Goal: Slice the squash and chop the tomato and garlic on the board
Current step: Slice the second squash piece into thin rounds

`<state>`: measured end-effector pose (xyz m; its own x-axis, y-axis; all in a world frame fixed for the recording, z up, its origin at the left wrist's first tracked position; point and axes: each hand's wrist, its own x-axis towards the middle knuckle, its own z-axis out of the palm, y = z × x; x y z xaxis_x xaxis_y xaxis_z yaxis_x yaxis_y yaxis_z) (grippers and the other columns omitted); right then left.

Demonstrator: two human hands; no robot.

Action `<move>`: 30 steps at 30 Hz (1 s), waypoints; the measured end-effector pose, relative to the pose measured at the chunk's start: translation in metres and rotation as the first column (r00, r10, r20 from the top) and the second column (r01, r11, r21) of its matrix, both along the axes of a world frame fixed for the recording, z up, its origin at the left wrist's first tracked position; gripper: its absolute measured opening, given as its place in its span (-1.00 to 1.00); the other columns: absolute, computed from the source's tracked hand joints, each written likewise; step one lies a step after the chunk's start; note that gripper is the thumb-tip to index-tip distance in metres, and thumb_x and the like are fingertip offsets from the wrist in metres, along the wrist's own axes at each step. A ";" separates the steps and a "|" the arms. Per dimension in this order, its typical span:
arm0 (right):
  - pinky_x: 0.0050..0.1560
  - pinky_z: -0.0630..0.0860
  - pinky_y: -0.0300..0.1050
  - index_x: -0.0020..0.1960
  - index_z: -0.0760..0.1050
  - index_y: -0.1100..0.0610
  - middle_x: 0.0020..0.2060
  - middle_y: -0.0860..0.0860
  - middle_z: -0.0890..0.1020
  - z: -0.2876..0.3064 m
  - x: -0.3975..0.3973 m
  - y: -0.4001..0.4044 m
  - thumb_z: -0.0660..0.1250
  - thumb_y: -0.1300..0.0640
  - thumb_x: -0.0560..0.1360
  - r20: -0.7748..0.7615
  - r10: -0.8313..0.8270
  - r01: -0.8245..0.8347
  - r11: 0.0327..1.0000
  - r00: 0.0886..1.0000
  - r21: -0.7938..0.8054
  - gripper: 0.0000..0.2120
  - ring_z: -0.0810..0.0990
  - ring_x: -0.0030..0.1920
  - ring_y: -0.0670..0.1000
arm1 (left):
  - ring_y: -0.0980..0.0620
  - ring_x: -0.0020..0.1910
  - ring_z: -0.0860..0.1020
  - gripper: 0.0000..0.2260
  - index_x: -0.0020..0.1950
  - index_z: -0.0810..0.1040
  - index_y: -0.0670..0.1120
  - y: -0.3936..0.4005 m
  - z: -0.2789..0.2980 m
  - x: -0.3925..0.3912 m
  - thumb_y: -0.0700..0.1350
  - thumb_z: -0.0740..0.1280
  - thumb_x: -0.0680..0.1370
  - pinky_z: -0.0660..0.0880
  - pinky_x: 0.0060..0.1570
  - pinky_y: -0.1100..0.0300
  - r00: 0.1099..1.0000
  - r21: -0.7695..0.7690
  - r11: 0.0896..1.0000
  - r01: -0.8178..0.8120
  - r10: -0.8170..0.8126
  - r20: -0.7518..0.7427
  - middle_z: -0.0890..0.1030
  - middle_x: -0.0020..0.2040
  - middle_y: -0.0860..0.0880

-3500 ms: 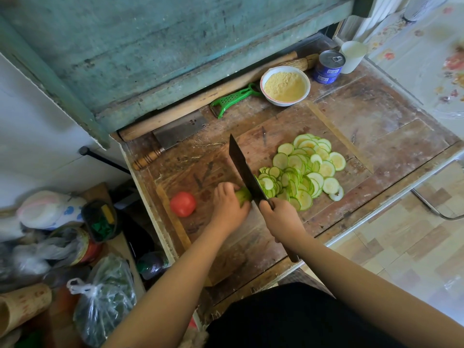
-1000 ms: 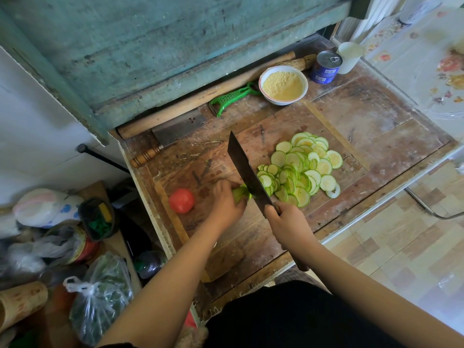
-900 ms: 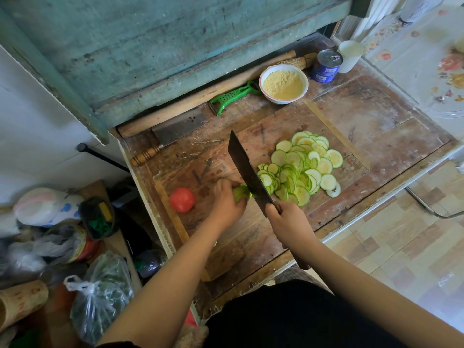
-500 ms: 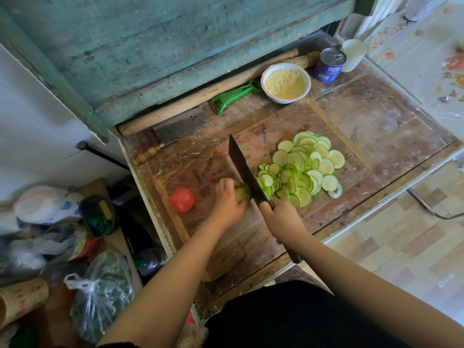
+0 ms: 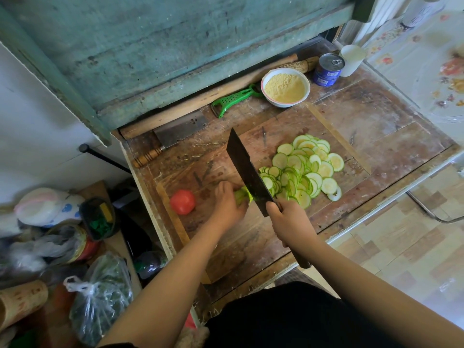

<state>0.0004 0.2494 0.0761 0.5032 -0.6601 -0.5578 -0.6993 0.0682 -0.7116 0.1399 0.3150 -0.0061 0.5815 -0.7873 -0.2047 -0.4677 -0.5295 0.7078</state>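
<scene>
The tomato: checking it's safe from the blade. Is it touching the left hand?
Apart. The head view shows bare board between the tomato and the left hand, which holds the squash stub.

Tomato [image 5: 182, 201] left of squash stub [image 5: 242, 195]; slices [image 5: 302, 169] right, on board [image 5: 271, 136].

Worn wooden worktable [image 5: 391, 126], scratched and pale-streaked, set against a weathered teal-painted plank wall [image 5: 175, 41] with a matching ledge below it. White wall [image 5: 37, 136] at left, above a low cluttered shelf [image 5: 110, 237] holding plastic bags and containers. Tiled floor [image 5: 401, 247] in beige and brown squares at right, daylit; a flower-patterned tablecloth [image 5: 426, 59] covers the surface at upper right.
</scene>
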 end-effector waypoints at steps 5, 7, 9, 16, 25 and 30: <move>-0.45 0.41 -0.05 -0.25 0.38 0.23 -0.48 0.07 0.36 -0.001 0.001 0.003 0.14 0.05 0.53 -0.007 0.002 -0.002 1.000 1.000 -0.011 -0.71 0.35 -0.47 0.07 | -0.13 0.20 0.33 -0.68 0.17 0.42 -0.25 0.000 0.001 0.000 -0.18 0.38 0.48 0.24 0.10 0.22 1.000 -0.010 1.000 0.000 0.000 -0.004 0.36 0.16 -0.20; -0.41 0.41 -0.02 -0.23 0.38 0.30 -0.49 0.06 0.35 -0.002 0.001 0.003 0.14 0.05 0.52 -0.010 0.005 -0.005 0.999 1.000 -0.032 -0.67 0.34 -0.46 0.07 | -0.13 0.20 0.33 -0.68 0.16 0.42 -0.26 0.001 0.002 0.000 -0.18 0.39 0.48 0.24 0.09 0.24 1.000 -0.013 1.000 -0.004 0.004 -0.003 0.36 0.15 -0.20; -0.40 0.40 -0.03 -0.18 0.39 0.37 -0.49 0.05 0.34 -0.003 0.001 0.004 0.14 0.04 0.52 -0.013 0.009 -0.010 0.999 1.000 -0.049 -0.64 0.33 -0.46 0.06 | -0.13 0.19 0.34 -0.69 0.15 0.42 -0.26 0.000 0.002 0.000 -0.18 0.39 0.48 0.24 0.08 0.24 1.000 -0.018 1.000 -0.005 0.005 -0.001 0.37 0.14 -0.20; -0.41 0.37 -0.05 -0.24 0.37 0.26 -0.49 0.04 0.33 -0.005 0.001 0.005 0.14 0.03 0.52 -0.007 0.008 -0.008 0.998 1.000 -0.060 -0.69 0.31 -0.47 0.05 | -0.13 0.20 0.33 -0.69 0.15 0.42 -0.25 0.000 0.001 0.000 -0.17 0.39 0.48 0.23 0.07 0.26 1.000 -0.015 1.000 -0.008 0.008 -0.005 0.36 0.14 -0.19; -0.42 0.37 -0.07 -0.30 0.29 0.17 -0.49 0.02 0.31 -0.010 0.002 0.005 0.14 0.04 0.54 -0.011 0.035 -0.036 0.995 0.999 -0.097 -0.71 0.28 -0.50 0.01 | -0.12 0.18 0.33 -0.69 0.14 0.42 -0.25 0.000 0.001 -0.001 -0.16 0.39 0.48 0.25 0.06 0.23 1.000 -0.014 1.000 -0.006 0.006 -0.002 0.36 0.13 -0.18; -0.42 0.35 -0.09 -0.33 0.24 0.15 -0.48 0.03 0.31 -0.015 0.008 0.005 0.15 0.02 0.54 -0.029 0.040 -0.043 0.993 0.999 -0.110 -0.67 0.27 -0.50 0.01 | -0.11 0.17 0.33 -0.69 0.13 0.42 -0.24 -0.002 0.000 0.000 -0.17 0.39 0.47 0.21 0.00 0.28 1.000 -0.008 1.000 -0.011 0.011 -0.001 0.36 0.13 -0.18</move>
<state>0.0082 0.2545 0.0614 0.5177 -0.6971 -0.4960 -0.7185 -0.0396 -0.6944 0.1403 0.3132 -0.0065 0.5902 -0.7823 -0.1992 -0.4609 -0.5292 0.7124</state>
